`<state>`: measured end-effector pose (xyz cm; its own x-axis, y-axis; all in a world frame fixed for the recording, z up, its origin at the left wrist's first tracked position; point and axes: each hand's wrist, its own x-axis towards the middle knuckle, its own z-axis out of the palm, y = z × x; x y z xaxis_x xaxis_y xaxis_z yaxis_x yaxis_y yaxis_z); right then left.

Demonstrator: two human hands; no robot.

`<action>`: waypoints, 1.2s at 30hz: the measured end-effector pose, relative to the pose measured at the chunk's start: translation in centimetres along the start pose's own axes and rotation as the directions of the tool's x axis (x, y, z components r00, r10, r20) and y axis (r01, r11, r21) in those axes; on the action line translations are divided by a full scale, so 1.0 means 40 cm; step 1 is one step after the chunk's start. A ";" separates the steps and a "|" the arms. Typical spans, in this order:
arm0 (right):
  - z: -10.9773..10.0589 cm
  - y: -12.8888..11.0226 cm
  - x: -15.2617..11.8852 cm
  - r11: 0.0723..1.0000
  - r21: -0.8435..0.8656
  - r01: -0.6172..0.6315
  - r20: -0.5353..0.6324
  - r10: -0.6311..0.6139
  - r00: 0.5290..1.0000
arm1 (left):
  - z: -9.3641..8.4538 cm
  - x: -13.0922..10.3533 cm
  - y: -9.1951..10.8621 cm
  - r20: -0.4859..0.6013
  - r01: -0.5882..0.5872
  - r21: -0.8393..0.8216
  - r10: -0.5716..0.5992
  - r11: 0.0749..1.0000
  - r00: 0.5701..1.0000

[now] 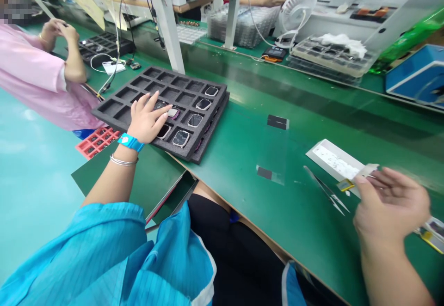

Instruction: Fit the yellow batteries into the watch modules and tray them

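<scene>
My left hand (147,120) is spread over a black foam tray (180,82), its fingertips at a silvery watch case with a purple edge (172,113). Several square watch parts sit in the tray's pockets, among them a dark-faced watch (181,138) at the near corner. At the right, my right hand (391,202) is blurred, with thumb and fingers pinched at a small flat part with a yellow edge (346,185). Just left of it lie metal tweezers (326,190). A white card with small specks (333,158) lies beyond the tweezers.
A clear sheet with dark end strips (277,122) lies mid-bench. Another yellow-edged part (433,239) is at the right edge. Behind are a white fan (298,8), clear plastic trays (329,56) and a metal post (168,28). Co-workers sit left and opposite; a red tray (99,142) is lower left.
</scene>
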<state>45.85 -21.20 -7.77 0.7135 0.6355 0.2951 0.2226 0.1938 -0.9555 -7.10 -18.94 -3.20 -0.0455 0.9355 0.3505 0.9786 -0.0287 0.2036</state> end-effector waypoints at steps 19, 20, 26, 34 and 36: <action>-0.002 0.012 0.002 1.000 0.004 0.003 0.019 -0.003 1.000 | -0.007 0.008 0.007 0.118 0.002 0.025 -0.005 1.000 0.993; -0.002 0.011 0.002 1.000 -0.001 0.004 0.020 -0.004 1.000 | -0.008 0.007 0.007 0.121 0.002 0.025 -0.005 1.000 0.993; -0.004 0.017 0.003 0.999 -0.026 0.032 0.027 -0.031 0.999 | -0.006 0.006 0.006 0.102 -0.007 0.012 0.005 1.000 0.995; 0.004 0.000 -0.002 1.000 -0.010 -0.009 0.005 0.009 1.000 | 0.006 0.001 0.007 0.020 0.076 0.026 -0.076 0.997 0.997; 0.005 -0.007 -0.004 1.000 0.001 -0.020 -0.010 0.020 1.000 | 0.006 -0.006 0.012 -0.028 0.143 0.034 -0.142 0.989 0.989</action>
<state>45.53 -21.19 -7.54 0.7243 0.6318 0.2762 0.2080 0.1817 -0.9611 -6.57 -19.07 -3.41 -0.1896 0.9197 0.3439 0.9684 0.1173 0.2201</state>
